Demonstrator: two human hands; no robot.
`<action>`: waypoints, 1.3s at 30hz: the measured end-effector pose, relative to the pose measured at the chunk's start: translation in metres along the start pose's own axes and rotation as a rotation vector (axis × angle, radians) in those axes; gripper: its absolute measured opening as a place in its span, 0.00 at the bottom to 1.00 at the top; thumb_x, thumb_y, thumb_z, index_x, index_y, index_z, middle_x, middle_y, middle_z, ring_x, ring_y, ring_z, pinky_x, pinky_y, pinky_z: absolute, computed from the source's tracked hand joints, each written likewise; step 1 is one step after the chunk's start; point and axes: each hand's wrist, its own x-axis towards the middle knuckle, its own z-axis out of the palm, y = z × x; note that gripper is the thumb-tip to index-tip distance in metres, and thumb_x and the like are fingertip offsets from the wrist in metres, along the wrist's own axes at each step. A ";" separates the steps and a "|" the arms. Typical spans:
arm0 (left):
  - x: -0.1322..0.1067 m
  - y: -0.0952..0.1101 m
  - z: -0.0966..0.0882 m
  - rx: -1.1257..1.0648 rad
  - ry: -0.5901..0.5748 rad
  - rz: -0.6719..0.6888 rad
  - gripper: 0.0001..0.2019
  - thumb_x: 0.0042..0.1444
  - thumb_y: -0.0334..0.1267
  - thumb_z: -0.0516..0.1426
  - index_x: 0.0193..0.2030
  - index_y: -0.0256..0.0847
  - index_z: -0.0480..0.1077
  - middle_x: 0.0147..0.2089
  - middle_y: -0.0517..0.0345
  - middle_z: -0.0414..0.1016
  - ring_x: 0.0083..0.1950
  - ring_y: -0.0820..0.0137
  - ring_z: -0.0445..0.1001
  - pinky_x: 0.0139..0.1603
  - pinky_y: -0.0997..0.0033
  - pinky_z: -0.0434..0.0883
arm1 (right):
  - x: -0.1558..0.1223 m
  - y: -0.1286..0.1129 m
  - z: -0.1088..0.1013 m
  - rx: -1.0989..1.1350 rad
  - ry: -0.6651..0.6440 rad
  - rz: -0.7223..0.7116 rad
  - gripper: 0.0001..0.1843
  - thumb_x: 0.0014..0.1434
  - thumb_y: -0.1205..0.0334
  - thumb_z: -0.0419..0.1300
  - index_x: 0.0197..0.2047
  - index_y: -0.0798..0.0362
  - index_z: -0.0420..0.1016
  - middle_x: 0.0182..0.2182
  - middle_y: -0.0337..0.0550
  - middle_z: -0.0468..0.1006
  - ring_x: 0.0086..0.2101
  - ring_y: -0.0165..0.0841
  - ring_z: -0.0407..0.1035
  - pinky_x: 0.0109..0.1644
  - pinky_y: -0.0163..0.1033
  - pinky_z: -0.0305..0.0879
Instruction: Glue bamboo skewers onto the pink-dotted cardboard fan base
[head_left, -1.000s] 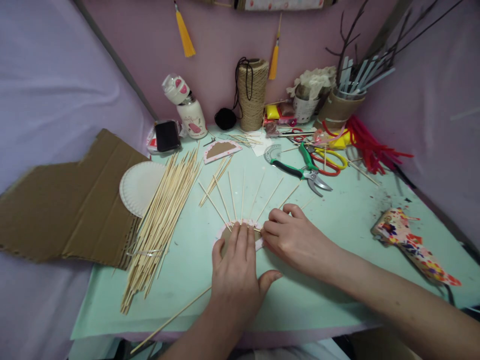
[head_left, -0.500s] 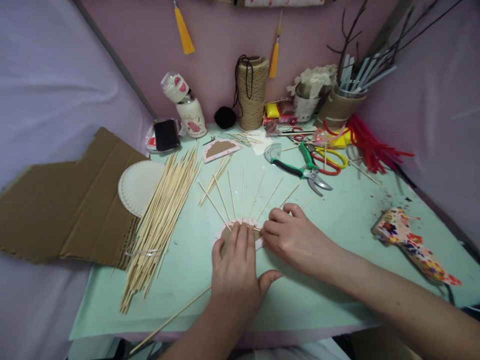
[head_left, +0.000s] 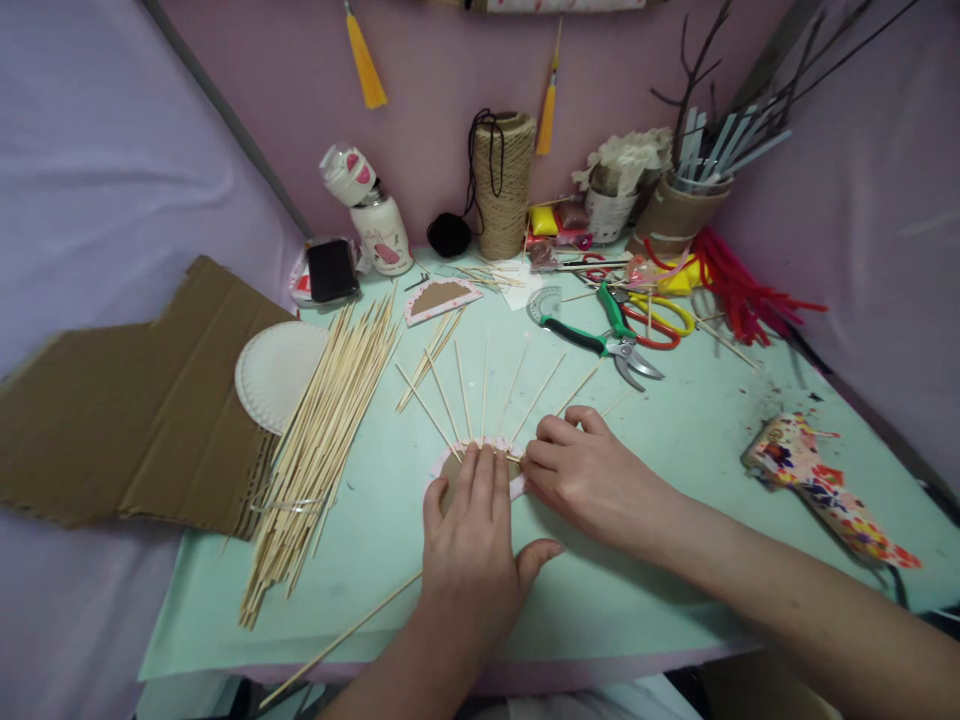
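Observation:
My left hand (head_left: 472, 540) lies flat, fingers stretched out, on a cardboard piece (head_left: 445, 470) with a pink-and-white edge. From that piece thin wooden sticks (head_left: 485, 390) fan out away from me. At its right edge is my right hand (head_left: 581, 475), fingers bent and pressed together by the rightmost sticks; my knuckles hide the fingertips, so what they pinch is not clear. A single long stick (head_left: 345, 635) runs out from beside my left hand past the table's front edge. Beyond the fan lies a similar half-round cardboard piece (head_left: 441, 295).
To the left lie a bundle of wooden sticks (head_left: 319, 450), a white paper plate (head_left: 274, 375) and torn cardboard (head_left: 172, 410). Green-handled pruning shears (head_left: 611, 343) rest behind my right hand. A flower-patterned glue gun (head_left: 825, 490) is at right. A twine spool (head_left: 504, 190) stands at the back.
Both hands stay in the same place on the cardboard and sticks. The whole view has shifted very slightly.

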 end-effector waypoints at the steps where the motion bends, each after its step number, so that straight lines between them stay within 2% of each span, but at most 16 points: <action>1: 0.000 0.000 0.000 -0.001 0.001 -0.003 0.41 0.65 0.64 0.34 0.63 0.29 0.65 0.66 0.44 0.66 0.67 0.56 0.63 0.59 0.51 0.57 | 0.000 0.000 0.000 0.001 0.000 0.000 0.08 0.63 0.66 0.60 0.31 0.55 0.76 0.27 0.42 0.74 0.38 0.36 0.59 0.45 0.46 0.45; 17: -0.002 0.000 0.002 0.004 -0.007 0.006 0.40 0.64 0.64 0.39 0.64 0.29 0.64 0.66 0.42 0.66 0.67 0.54 0.62 0.60 0.49 0.58 | 0.000 0.000 0.000 0.000 0.013 0.001 0.09 0.63 0.65 0.60 0.31 0.55 0.76 0.27 0.41 0.74 0.37 0.36 0.60 0.44 0.46 0.46; 39: -0.001 0.001 0.002 -0.005 -0.003 -0.009 0.41 0.64 0.64 0.35 0.63 0.30 0.66 0.66 0.43 0.66 0.67 0.56 0.62 0.61 0.51 0.57 | 0.001 0.000 0.000 0.008 0.001 0.014 0.09 0.64 0.65 0.59 0.32 0.55 0.77 0.27 0.42 0.74 0.37 0.36 0.59 0.44 0.46 0.45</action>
